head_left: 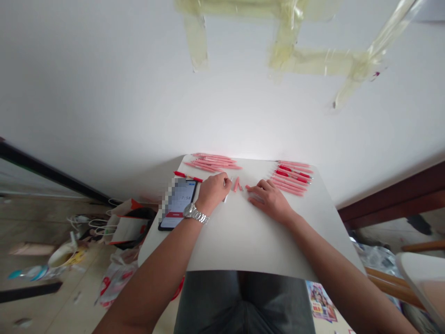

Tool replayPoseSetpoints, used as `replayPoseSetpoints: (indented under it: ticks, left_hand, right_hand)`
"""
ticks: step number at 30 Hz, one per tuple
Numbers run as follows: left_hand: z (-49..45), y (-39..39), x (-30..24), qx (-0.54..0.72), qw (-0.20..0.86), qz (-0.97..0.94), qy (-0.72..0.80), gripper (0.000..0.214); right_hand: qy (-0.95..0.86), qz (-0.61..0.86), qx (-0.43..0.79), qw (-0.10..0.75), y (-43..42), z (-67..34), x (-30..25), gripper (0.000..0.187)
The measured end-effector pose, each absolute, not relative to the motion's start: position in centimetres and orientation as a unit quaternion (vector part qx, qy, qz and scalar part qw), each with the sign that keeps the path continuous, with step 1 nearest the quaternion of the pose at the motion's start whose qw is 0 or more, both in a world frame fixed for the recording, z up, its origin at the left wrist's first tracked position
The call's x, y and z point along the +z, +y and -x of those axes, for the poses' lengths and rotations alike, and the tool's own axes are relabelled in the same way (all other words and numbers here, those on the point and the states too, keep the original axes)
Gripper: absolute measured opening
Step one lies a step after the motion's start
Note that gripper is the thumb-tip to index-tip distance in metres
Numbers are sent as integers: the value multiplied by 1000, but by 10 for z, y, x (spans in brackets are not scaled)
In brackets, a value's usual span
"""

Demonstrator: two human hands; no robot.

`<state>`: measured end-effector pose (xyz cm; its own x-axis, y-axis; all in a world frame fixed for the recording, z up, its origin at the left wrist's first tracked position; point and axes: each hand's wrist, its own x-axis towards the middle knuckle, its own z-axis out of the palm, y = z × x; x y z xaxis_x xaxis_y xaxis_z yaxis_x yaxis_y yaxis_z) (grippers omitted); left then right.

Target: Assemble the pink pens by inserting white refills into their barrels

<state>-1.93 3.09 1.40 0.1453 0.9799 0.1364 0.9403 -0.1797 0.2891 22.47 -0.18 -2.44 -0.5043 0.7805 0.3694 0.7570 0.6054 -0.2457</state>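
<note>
My left hand (214,189) is closed in a pinch above the white table (250,246). A thin whitish piece shows at its fingertips, too small to name. My right hand (269,200) rests on the tabletop, thumb and index finger apart. The index fingertip touches or nearly touches a small pink piece (247,187). Between the hands lie short pink pen parts (236,184). Pink pens (212,161) form a pile at the back left, with a red pen (181,174) in front. At the back right, more pink pens (290,185) lie beside red pens (294,174).
A phone (178,204) with a lit screen lies at the table's left, by my watch. A white wall (222,102) with yellowed tape rises behind the table. On the floor at left are bags (121,269) and a bottle (31,272); a white chair (422,273) stands right.
</note>
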Motion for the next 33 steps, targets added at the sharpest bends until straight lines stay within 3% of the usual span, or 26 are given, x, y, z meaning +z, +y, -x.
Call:
replayPoseSetpoints:
  ticks: [9, 20, 33]
  left_hand:
    - [20, 31, 14, 146, 71, -755, 636, 24]
    - [21, 32, 11, 152, 50, -760, 630, 22]
    - [23, 33, 8, 158, 44, -762, 626, 22]
  right_hand:
    - [-860, 447, 43, 241, -5, -226, -18, 29]
    - [-813, 483, 52, 321, -8, -235, -15, 18]
    - [-807, 507, 53, 297, -6, -239, -18, 11]
